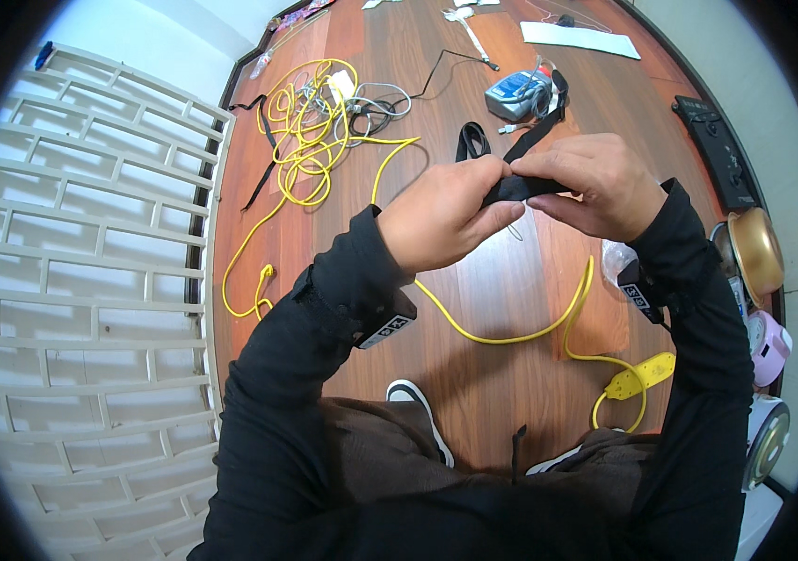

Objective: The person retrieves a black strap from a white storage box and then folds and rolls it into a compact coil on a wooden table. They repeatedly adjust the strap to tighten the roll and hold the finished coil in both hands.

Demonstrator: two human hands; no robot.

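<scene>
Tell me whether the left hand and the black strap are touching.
Touching. The head view shows the left hand pinching the black strap, with the thumb below and the fingers above, and no gap between them.

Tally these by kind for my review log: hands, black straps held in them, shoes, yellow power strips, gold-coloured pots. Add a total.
Hands (left hand, right hand): 2
Held black strap: 1
Shoes: 2
Yellow power strip: 1
Gold-coloured pot: 1
Total: 7
</scene>
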